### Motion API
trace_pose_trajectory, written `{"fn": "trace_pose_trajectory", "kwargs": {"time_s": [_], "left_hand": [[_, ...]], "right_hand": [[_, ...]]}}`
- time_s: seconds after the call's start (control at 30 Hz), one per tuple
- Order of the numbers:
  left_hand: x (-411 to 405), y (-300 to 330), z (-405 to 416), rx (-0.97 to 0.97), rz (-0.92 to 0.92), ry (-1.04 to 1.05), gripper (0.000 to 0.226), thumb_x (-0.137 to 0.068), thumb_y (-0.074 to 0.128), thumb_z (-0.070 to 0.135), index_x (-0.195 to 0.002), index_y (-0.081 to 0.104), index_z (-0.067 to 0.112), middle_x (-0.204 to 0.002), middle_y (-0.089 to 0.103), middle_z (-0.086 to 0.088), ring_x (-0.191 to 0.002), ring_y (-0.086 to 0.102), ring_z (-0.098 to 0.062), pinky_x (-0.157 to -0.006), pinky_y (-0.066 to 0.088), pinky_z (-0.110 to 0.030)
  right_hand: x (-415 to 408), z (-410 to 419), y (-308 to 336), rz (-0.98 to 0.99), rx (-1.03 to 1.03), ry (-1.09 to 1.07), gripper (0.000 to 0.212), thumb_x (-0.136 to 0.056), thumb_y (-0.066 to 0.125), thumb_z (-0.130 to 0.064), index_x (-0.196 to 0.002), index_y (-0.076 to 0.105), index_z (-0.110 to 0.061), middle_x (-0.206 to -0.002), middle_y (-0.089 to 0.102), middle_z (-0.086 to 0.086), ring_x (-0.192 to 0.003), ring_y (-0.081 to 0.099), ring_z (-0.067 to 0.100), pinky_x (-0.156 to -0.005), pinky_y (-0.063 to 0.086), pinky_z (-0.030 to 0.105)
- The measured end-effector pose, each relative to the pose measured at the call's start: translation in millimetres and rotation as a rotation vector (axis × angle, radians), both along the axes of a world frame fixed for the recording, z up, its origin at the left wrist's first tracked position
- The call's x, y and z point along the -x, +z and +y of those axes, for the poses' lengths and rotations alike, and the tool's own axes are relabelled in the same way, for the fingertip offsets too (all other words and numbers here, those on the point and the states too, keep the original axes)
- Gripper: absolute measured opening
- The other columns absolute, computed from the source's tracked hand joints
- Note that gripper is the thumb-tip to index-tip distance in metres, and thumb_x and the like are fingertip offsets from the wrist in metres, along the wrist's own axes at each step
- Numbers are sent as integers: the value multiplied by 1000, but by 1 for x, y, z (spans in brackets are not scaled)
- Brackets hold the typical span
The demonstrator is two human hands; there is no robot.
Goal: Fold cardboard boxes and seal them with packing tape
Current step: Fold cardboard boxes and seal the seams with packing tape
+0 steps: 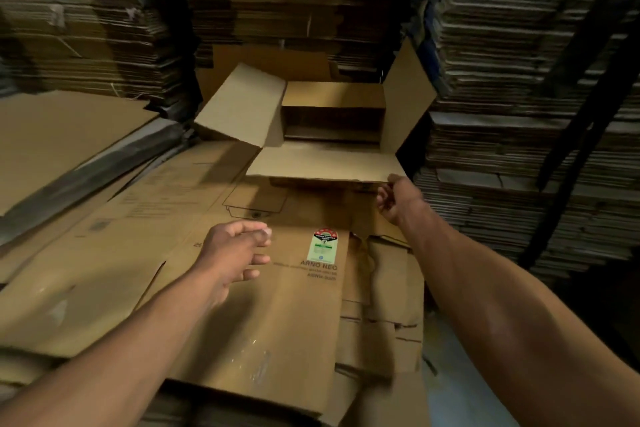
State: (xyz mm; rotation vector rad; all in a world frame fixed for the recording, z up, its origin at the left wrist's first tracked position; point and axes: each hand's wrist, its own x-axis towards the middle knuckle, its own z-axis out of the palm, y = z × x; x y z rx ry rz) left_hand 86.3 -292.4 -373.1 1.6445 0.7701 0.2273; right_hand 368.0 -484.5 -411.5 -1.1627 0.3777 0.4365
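An open box (332,121) stands on a pile of flattened cartons, its top flaps spread. The left flap (239,107) leans outward, the right flap (408,97) stands nearly upright, and the near flap (322,163) lies out flat toward the person. The inside of the box is in shadow.

The right hand (394,198) is at the right corner of the near flap, its fingers curled at the flap's edge; it seems to pinch that corner, though blur makes the hold hard to confirm. The left hand (235,253) hovers above a flat carton (270,322) in the foreground, fingers loosely curled with thumb and fingertips close together, holding nothing that can be made out. That carton bears a green and red label (325,246) and printed lettering.

Tall stacks (519,80) of flattened cardboard rise on all sides of the box.
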Motion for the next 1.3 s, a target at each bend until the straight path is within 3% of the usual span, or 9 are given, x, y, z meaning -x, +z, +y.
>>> {"fn": "trace_pose_trajectory", "kwargs": {"time_s": [0.1, 0.27, 0.47, 0.57, 0.67, 0.9, 1.1, 1.2, 1.3], "left_hand": [[9, 7, -11, 62, 13, -4, 20, -98, 70, 33, -115, 70, 25, -106, 77, -1, -91, 76, -22, -75, 60, -38], [37, 46, -9, 260, -74, 64, 69, -83, 59, 78, -127, 64, 25, -113, 76, -3, -95, 76, -26, -81, 62, -46], [126, 98, 5, 487, -150, 138, 94, -66, 63, 88, -143, 46, 38, -131, 61, -14, -109, 66, -36, -85, 60, -54], [178, 116, 9, 530, -154, 166, 79, -68, 78, 74, -126, 56, 25, -130, 61, -16, -110, 65, -39, -71, 63, -49], [239, 129, 5, 483, -175, 229, 34, -92, 76, 30, -119, 58, 22, -122, 67, -15, -103, 68, -35, -62, 61, -40], [396, 183, 20, 357, -203, 249, 41, -99, 56, 5, -132, 50, 29, -117, 66, -4, -104, 66, -27, -77, 63, -43], [483, 224, 33, 192, -136, 252, 30, -94, 55, -2, -116, 60, 17, -107, 70, -9, -94, 70, -28, -57, 59, -32], [509, 243, 31, 116, -72, 241, 25, -94, 54, -3, -107, 62, 17, -99, 71, -6, -85, 71, -22, -55, 59, -31], [527, 258, 41, -20, -21, 258, 24, -90, 57, 2, -101, 67, 20, -100, 73, -3, -86, 70, -20, -52, 55, -27]], "right_hand": [[26, 13, 43, -73, -33, 223, 22, -100, 59, -21, -79, 63, -15, -64, 60, 0, -55, 50, 9, -56, 40, 19], [120, 38, 105, -82, 25, 553, 27, -97, 57, -26, -72, 65, -17, -65, 63, 0, -48, 51, 11, -46, 37, 20], [298, 41, 111, 11, -42, 603, 10, -95, 62, -17, -103, 69, -16, -78, 67, 2, -56, 61, 11, -46, 45, 21], [386, 45, 131, 63, -73, 586, 11, -94, 66, -20, -98, 74, -14, -79, 67, 3, -58, 61, 12, -46, 46, 23], [468, 50, 158, 55, 7, 609, 19, -94, 65, -24, -88, 78, -11, -76, 64, 6, -58, 56, 14, -50, 42, 25], [638, 57, 214, 38, 169, 763, 40, -95, 66, -49, -94, 74, -10, -82, 66, 7, -62, 58, 18, -53, 42, 28], [710, 56, 242, -24, 361, 1028, 78, -82, 60, -79, -118, 69, -11, -92, 73, 8, -65, 64, 21, -57, 44, 26], [731, 46, 268, -189, 530, 1235, 88, -80, 57, -83, -120, 66, -5, -99, 77, 8, -75, 69, 19, -59, 50, 28], [738, 31, 291, -669, 755, 1310, 86, -65, 73, -84, -121, 73, -18, -106, 77, 5, -92, 70, 12, -81, 62, 44]]}}
